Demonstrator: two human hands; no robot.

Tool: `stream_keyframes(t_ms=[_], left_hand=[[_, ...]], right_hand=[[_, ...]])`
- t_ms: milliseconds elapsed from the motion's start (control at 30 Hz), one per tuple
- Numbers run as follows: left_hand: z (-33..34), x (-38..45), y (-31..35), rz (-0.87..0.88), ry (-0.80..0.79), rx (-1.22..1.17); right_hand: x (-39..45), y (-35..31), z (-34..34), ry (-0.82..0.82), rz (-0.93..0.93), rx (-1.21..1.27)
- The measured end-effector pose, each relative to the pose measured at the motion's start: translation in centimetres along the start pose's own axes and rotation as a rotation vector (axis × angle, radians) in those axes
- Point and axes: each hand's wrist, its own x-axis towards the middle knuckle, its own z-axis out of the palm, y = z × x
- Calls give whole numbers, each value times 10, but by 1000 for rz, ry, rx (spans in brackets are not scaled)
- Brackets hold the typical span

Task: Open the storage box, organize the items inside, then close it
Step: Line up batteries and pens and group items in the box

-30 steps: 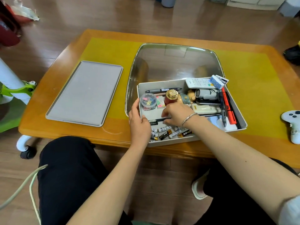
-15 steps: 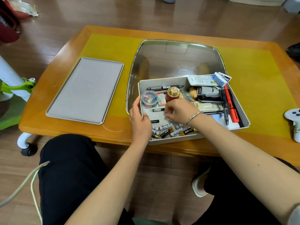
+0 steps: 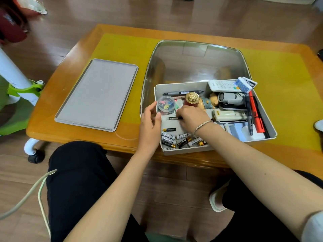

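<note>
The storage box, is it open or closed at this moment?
Open. The storage box has no cover on it and its contents show; the flat grey lid lies apart on the table, to its left.

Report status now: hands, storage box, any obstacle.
Left hand open at storage box wall. Right hand pinching black pen. Lid off, batteries loose.

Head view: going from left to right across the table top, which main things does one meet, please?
Grey lid → left hand → clear tub of clips → right hand → white remote → orange marker.
</note>
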Motion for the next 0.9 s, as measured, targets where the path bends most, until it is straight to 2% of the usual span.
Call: stream_keyframes(t_ms=[100,167,333,433,500,633,733,900], left_hand=[[2,-1,-1,4,15,5],[2,-1,-2,5,8,2],[2,-1,-3,11,8,-10],[2,-1,-3,7,14,-17],[2,-1,-4,9,13,-23],[3,-1,-5,8,20,-30],[3,-1,-5,9,23,-32],[3,-1,-6,20,32,-20]], right_hand=[[1,2,-1,-62,-12,-40],[-2,2,-6,-15,-16,28],[-23,15,-25,350,76,302],[-44,44,-40,570,288,395],[-60,70,-47,641,449,397],[-82,109,-49,622,666,334],[-88,119,-43,531,777,280],[-90,115,-36,467,846,211]])
